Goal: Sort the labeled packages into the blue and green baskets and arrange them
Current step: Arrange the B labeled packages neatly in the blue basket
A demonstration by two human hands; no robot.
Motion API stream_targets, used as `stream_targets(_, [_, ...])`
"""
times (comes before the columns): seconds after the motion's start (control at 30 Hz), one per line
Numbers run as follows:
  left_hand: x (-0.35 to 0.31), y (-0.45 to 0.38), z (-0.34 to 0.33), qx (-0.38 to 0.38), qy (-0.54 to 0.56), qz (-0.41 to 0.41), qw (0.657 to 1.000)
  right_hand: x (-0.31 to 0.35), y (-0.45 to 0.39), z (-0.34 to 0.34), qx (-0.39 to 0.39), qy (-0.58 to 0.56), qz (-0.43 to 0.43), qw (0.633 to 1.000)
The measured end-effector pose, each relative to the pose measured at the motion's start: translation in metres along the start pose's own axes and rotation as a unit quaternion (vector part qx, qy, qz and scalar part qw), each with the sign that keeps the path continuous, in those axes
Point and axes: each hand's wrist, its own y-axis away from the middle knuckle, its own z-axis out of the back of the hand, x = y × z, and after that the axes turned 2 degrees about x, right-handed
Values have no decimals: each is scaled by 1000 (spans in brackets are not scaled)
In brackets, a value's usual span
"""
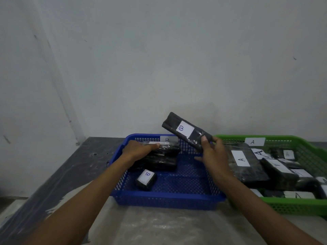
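My right hand (pixel 213 152) grips the lower end of a long black package labelled B (pixel 184 129), tilted in the air above the back right of the blue basket (pixel 166 198). My left hand (pixel 139 149) rests flat on a stack of black packages (pixel 159 159) at the back left inside the blue basket. A small black package labelled B (pixel 146 179) lies near the basket's front left. The green basket (pixel 290 207) to the right holds several black packages labelled A, the largest one (pixel 246 163) at its left side.
Both baskets sit side by side on a grey, worn table (pixel 155 225) against a pale wall. Each basket carries a white tag on its back rim: B (pixel 168 139) on the blue one, A (pixel 254 141) on the green one. The table's left edge runs diagonally.
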Motion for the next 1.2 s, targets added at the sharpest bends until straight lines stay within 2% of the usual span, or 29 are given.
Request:
stream_targets(0.13, [-1,2,0,35,-3,0,999,-8,-13,-23,35,-36,-166,985])
stream_targets(0.27, [0,3,2,33,-19,-1,999,-15,-20,-38,46,-97,-264,959])
stream_targets(0.37, [4,2,5,42,8,-1,999,-15,-24,-43,89,-171,-305,933])
stream_targets(0.47, [8,3,9,47,41,-3,998,-15,-24,-44,118,-184,-303,928])
stream_targets(0.73, [-8,23,17,33,93,-82,992,14,-28,-30,119,-68,-216,967])
stream_targets(0.87, [-20,35,21,107,55,-69,990,39,-32,-3,115,9,-192,975])
stream_targets(1.03, [-9,53,9,247,-21,-15,969,45,-17,27,146,100,-221,959])
stream_targets(1.2, [7,63,-4,263,-49,-17,963,32,-3,32,154,135,-244,948])
